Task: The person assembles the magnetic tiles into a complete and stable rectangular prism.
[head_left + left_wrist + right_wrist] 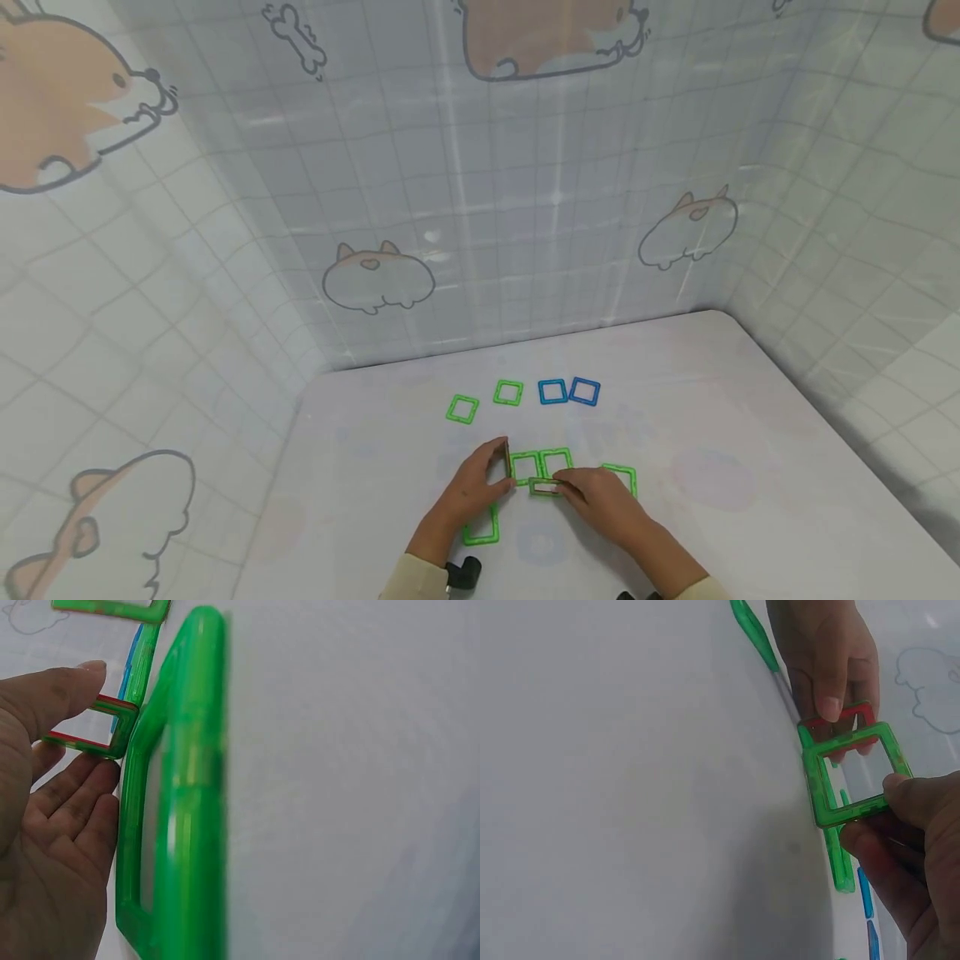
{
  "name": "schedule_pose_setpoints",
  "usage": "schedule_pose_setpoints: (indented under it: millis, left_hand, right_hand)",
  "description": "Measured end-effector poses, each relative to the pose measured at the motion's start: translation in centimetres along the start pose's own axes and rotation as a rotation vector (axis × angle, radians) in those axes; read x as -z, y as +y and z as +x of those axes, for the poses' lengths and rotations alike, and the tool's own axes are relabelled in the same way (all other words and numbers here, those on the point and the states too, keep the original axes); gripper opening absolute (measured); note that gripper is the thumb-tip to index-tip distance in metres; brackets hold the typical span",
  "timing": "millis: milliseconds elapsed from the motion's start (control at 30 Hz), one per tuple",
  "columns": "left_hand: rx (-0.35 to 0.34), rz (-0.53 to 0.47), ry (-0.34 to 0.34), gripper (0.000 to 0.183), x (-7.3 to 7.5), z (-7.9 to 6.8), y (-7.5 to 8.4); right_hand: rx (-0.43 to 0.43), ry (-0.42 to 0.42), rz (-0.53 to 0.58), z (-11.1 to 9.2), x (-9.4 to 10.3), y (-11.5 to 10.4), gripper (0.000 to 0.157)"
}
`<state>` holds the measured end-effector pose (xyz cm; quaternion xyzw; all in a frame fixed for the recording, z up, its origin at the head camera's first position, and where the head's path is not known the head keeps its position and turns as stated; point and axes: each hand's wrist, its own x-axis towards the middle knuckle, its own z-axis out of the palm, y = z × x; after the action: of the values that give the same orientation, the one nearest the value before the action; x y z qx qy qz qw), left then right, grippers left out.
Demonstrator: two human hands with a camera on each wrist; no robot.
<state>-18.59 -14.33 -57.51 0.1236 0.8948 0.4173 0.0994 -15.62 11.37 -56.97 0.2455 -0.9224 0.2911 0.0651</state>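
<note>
My left hand (468,487) grips a red square frame tile (867,714) between thumb and fingers. It stands on edge at the left side of a flat green square tile (526,455). My right hand (603,502) pinches a green square frame tile (817,787) by its edge, with the thumb on one face and fingers behind. This tile is tilted up at the near side of the flat squares and overlaps the red one in the right wrist view. A second flat green square (557,451) lies against the first, partly behind my right fingertips.
A larger green frame (191,787) lies beside my left wrist, and another green frame (632,483) is partly hidden by my right hand. Farther back lie two green squares (462,421) and two blue squares (553,402). Patterned sheet walls (495,208) surround the white table (360,467).
</note>
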Motion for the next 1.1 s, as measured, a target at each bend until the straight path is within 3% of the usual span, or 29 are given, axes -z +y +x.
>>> schedule_pose_setpoints:
  millis: [267,1100]
  left_hand:
    - [0.011,0.004,0.000,0.073,0.0,0.1,0.1]
    - [0.023,-0.027,-0.031,0.077,0.5,0.4,-0.3]
  right_hand:
    - [-0.031,-0.017,0.062,1.3,0.2,0.0,0.015]
    - [-0.045,-0.061,0.094,3.5,-1.0,-0.4,0.015]
